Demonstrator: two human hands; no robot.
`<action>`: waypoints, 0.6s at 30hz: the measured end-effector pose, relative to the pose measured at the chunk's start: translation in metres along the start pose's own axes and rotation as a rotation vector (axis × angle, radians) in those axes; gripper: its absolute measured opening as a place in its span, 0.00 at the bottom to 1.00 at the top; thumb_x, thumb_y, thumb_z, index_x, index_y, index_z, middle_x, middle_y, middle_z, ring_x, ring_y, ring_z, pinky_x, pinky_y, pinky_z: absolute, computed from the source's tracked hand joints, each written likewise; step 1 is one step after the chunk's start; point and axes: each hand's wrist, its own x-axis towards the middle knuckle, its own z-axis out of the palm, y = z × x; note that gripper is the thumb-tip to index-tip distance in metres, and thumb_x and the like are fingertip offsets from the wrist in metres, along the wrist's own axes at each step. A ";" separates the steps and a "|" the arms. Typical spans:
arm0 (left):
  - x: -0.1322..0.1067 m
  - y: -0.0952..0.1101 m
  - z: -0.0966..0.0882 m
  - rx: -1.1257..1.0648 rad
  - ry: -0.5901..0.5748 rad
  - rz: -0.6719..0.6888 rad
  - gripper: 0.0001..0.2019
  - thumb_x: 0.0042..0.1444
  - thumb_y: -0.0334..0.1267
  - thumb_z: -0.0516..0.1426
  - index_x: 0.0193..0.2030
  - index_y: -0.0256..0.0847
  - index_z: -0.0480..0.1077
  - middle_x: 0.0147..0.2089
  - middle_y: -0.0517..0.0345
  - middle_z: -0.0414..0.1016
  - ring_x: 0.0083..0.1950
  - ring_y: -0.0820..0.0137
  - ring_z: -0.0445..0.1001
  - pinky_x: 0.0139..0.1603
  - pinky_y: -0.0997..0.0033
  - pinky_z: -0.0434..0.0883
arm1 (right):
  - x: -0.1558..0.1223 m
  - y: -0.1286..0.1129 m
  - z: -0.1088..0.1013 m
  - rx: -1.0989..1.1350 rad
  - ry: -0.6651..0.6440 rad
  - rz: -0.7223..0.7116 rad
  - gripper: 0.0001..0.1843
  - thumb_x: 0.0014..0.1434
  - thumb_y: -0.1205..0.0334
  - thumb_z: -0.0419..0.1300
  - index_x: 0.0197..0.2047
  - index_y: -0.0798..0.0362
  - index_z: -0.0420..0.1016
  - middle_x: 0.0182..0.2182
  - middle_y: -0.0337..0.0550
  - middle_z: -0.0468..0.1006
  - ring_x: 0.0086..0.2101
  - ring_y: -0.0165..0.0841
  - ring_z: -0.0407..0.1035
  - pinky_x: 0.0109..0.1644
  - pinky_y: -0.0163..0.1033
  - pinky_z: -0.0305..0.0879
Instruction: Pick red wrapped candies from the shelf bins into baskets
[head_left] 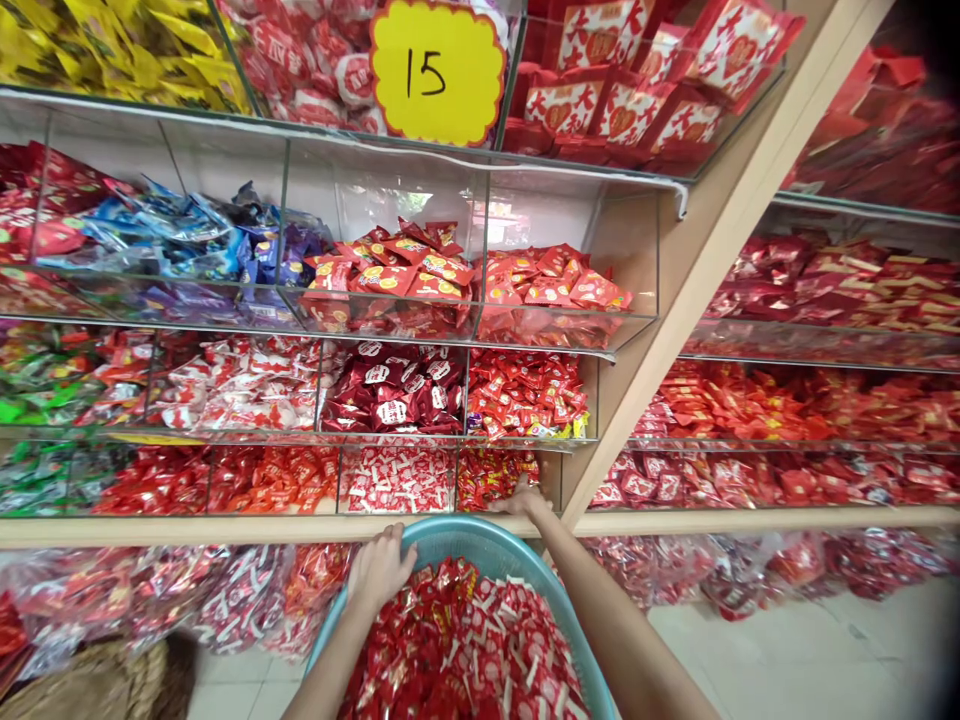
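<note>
A turquoise plastic basin [480,530], heaped with red wrapped candies [420,640] and red-and-white wrapped candies [514,640], sits below the lowest shelf. My left hand [381,568] grips the basin's left rim, fingers bent over it close to the wooden shelf edge. Beyond the basin's far rim, my right hand [523,500] is at the front of the bottom compartment of small red-and-gold candies [484,475]. Its fingers look stretched out and apart, with nothing visible in them. Beside that compartment lies a bin of red-and-white candies [397,478].
Clear-walled shelves of candy rise in front, with a yellow price tag [439,72] reading 15. A slanting-looking wooden upright [697,250] divides the racks on the right. Bagged candies [247,600] lie under the wooden ledge [187,530]. A brown sack-like item [97,685] is at lower left.
</note>
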 end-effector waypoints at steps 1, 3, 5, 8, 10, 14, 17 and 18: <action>0.000 0.001 -0.001 -0.002 -0.008 0.001 0.22 0.59 0.47 0.40 0.51 0.36 0.62 0.45 0.45 0.73 0.42 0.62 0.74 0.40 0.66 0.67 | -0.001 0.000 0.000 0.005 -0.014 0.007 0.55 0.25 0.44 0.69 0.57 0.56 0.60 0.53 0.65 0.66 0.51 0.54 0.63 0.50 0.55 0.60; 0.000 0.002 -0.004 -0.007 -0.025 -0.001 0.22 0.58 0.47 0.40 0.51 0.36 0.62 0.45 0.45 0.73 0.43 0.62 0.74 0.41 0.66 0.67 | -0.003 -0.001 0.000 0.011 -0.062 0.038 0.55 0.27 0.44 0.68 0.58 0.56 0.58 0.56 0.64 0.62 0.53 0.53 0.60 0.52 0.53 0.60; 0.000 0.003 -0.006 -0.009 -0.038 -0.007 0.22 0.58 0.47 0.40 0.51 0.37 0.62 0.45 0.45 0.73 0.43 0.63 0.74 0.41 0.66 0.67 | -0.004 -0.002 0.000 0.005 -0.072 0.060 0.53 0.30 0.43 0.67 0.58 0.56 0.57 0.58 0.63 0.59 0.55 0.52 0.58 0.54 0.53 0.58; 0.000 0.003 -0.006 -0.009 -0.040 -0.013 0.21 0.58 0.47 0.41 0.51 0.37 0.62 0.45 0.45 0.73 0.43 0.63 0.74 0.42 0.67 0.67 | -0.005 -0.001 0.001 -0.006 -0.043 0.044 0.48 0.35 0.43 0.65 0.57 0.56 0.58 0.56 0.62 0.62 0.56 0.51 0.58 0.54 0.54 0.56; 0.000 0.003 -0.005 -0.011 -0.031 -0.010 0.21 0.58 0.47 0.41 0.51 0.37 0.62 0.45 0.45 0.73 0.43 0.63 0.74 0.41 0.66 0.67 | -0.005 0.001 0.002 0.002 -0.023 -0.003 0.45 0.38 0.44 0.64 0.56 0.57 0.59 0.52 0.61 0.68 0.53 0.50 0.62 0.52 0.50 0.59; 0.001 0.003 -0.004 -0.018 -0.017 -0.003 0.22 0.59 0.47 0.40 0.51 0.36 0.62 0.45 0.44 0.73 0.42 0.62 0.74 0.40 0.65 0.67 | -0.005 0.010 0.003 0.017 0.015 -0.066 0.38 0.40 0.48 0.64 0.52 0.56 0.62 0.46 0.57 0.74 0.46 0.45 0.69 0.44 0.42 0.64; 0.000 0.003 -0.004 -0.025 -0.023 -0.015 0.23 0.59 0.47 0.40 0.52 0.36 0.61 0.46 0.44 0.73 0.43 0.63 0.74 0.41 0.66 0.67 | -0.005 0.016 0.003 0.024 0.074 -0.081 0.34 0.43 0.52 0.62 0.52 0.56 0.61 0.42 0.55 0.76 0.43 0.45 0.71 0.40 0.41 0.64; 0.000 0.003 -0.005 -0.024 -0.027 -0.018 0.23 0.59 0.47 0.40 0.53 0.36 0.61 0.46 0.44 0.72 0.43 0.63 0.74 0.41 0.66 0.67 | -0.005 0.018 0.003 0.028 0.094 -0.084 0.33 0.44 0.53 0.61 0.52 0.56 0.61 0.41 0.55 0.76 0.42 0.45 0.71 0.39 0.41 0.64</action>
